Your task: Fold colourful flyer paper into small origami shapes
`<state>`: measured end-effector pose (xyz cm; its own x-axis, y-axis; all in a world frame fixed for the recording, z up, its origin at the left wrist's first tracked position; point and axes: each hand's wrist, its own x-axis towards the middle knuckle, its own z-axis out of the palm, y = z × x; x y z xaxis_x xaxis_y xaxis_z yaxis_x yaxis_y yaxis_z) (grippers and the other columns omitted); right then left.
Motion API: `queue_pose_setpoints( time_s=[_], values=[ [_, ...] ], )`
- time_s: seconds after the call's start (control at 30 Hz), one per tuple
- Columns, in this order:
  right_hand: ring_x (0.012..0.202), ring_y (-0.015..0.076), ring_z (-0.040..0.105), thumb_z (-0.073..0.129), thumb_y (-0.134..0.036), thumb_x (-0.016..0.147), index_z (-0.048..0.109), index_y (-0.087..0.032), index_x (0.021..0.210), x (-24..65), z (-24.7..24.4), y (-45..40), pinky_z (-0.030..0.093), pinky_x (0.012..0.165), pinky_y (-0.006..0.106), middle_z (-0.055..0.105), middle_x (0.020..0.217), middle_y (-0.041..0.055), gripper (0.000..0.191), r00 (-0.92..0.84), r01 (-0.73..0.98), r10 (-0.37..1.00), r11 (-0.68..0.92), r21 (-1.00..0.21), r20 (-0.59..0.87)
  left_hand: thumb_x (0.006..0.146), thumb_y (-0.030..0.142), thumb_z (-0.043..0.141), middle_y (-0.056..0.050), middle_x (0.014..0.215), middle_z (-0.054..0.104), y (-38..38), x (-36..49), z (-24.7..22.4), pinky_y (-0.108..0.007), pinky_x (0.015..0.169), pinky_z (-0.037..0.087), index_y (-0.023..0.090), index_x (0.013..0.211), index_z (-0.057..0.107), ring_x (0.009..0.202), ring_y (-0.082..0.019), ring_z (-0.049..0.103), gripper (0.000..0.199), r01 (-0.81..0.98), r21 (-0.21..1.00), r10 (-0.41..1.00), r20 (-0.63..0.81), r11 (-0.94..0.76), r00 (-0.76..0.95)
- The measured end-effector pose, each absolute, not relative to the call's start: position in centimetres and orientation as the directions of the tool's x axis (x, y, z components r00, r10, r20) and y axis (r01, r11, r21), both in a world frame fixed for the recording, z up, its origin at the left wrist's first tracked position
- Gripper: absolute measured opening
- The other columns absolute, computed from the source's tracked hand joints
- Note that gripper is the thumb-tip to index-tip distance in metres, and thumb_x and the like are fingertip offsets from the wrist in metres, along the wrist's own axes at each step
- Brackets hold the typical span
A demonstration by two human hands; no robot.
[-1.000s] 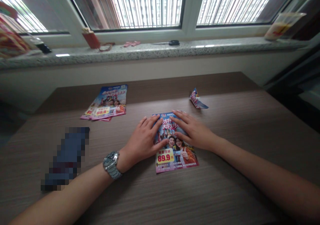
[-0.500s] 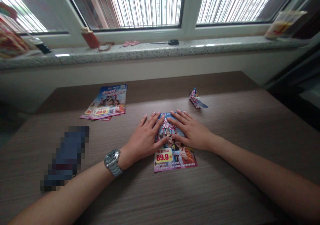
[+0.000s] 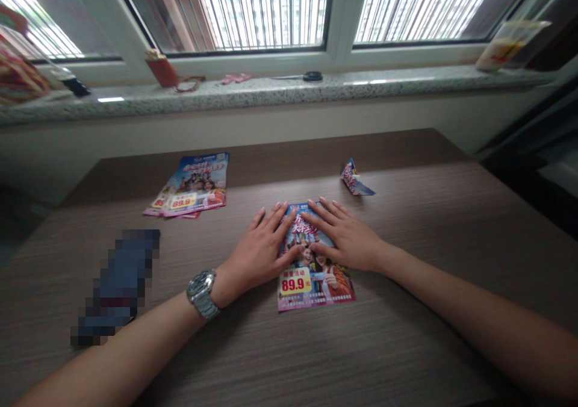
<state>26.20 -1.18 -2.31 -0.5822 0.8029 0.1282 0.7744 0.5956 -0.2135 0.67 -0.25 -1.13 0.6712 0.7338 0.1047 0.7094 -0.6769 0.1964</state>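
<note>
A printed flyer (image 3: 316, 286) with a blue top, pink lower edge and a yellow price box lies flat on the brown table (image 3: 289, 359). My left hand (image 3: 259, 244), a metal watch (image 3: 203, 292) on its wrist, rests palm down over the flyer's left edge with its fingers spread. On the opposite edge lies my right hand (image 3: 347, 238), also flat with fingers apart. Both thumbs point inward over the middle of the sheet. Beyond my right hand stands a small folded paper piece (image 3: 356, 180) made from similar printed paper.
A small stack of flyers (image 3: 194, 184) sits at the back left. Nearer me is a dark blurred-out object (image 3: 120, 286). Along the stone windowsill (image 3: 253, 97) are a red box (image 3: 161, 70), scissors (image 3: 311, 76), pink scraps (image 3: 235, 79) and a plastic cup (image 3: 510, 46).
</note>
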Motion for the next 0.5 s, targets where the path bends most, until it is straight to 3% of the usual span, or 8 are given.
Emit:
queue_pose_setpoints(
  time_s=[0.23, 0.5],
  values=[
    [0.156, 0.0294, 0.018, 0.042, -0.065, 0.100, 0.025, -0.026, 0.162, 26.23, -2.66, -1.14, 0.022, 0.127, 0.050, 0.014, 0.170, 0.0083, 0.075, -0.563, 0.777, 0.810, 0.587, -0.227, 0.163, 0.103, 0.057, 0.037, -0.009, 0.168, 0.024, -0.20, 0.60, -0.90, -0.049, 0.128, 0.017, 0.022, 0.160, 0.026, 0.156, -0.025, 0.021, 0.067, 0.711, 0.213, 0.739, 0.104, -0.670, 0.666],
    [0.156, 0.0288, 0.017, 0.034, -0.063, 0.102, 0.027, -0.014, 0.161, 26.30, -3.03, -0.95, 0.022, 0.127, 0.049, 0.018, 0.168, 0.0156, 0.077, -0.501, 0.827, 0.854, 0.520, -0.214, 0.142, 0.102, 0.059, 0.041, -0.010, 0.168, 0.025, 0.04, 0.31, -0.77, -0.048, 0.128, 0.019, 0.022, 0.160, 0.028, 0.156, -0.025, 0.022, 0.070, 0.717, 0.213, 0.744, 0.091, -0.664, 0.662]
  ],
)
